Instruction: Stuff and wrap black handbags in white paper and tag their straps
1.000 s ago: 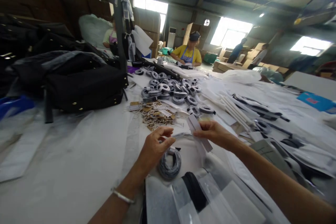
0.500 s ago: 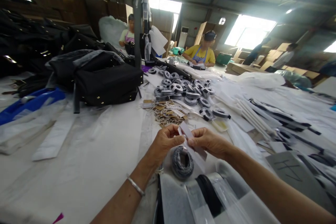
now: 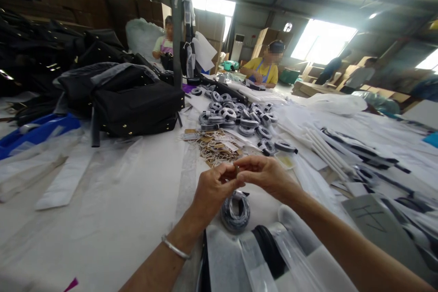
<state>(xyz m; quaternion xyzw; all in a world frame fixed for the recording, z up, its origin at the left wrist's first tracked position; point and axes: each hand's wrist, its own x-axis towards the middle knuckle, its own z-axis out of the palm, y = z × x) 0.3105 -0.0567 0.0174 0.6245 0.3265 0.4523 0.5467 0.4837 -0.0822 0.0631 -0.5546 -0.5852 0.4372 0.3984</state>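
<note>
The bare left hand (image 3: 217, 187) and the bare right hand (image 3: 268, 175) are held above the white-covered desk (image 3: 147, 196), with their fingertips brought together. The fingers of each hand are bent toward the thumb; whether a small item is clamped between the tips cannot be told, since the meeting point is largely covered by the fingers themselves. A silver-coloured metal bracelet (image 3: 176, 248) is worn on the left wrist.

Just to the near side of the hands, a dark grey ring-shaped coil in clear plastic wrap (image 3: 236, 222) is noted on the desk. Contact between coil and fingers cannot be confirmed. Nearer again, a pale plastic-wrapped bundle with a black curved strip (image 3: 268, 248) is found.

The step in hand is judged to be close fingertip work by both hands together, carried out over the coil. For the next move, a steady pinch by one hand and clear access to the coil by the other appear to be called for.

On the far side, a heap of brown card tags with pale strings (image 3: 219, 148) is observed, and beyond it a pile of grey coiled rings (image 3: 236, 117). A black fabric bag with gold-coloured studs (image 3: 137, 107) is placed to the left.
</note>
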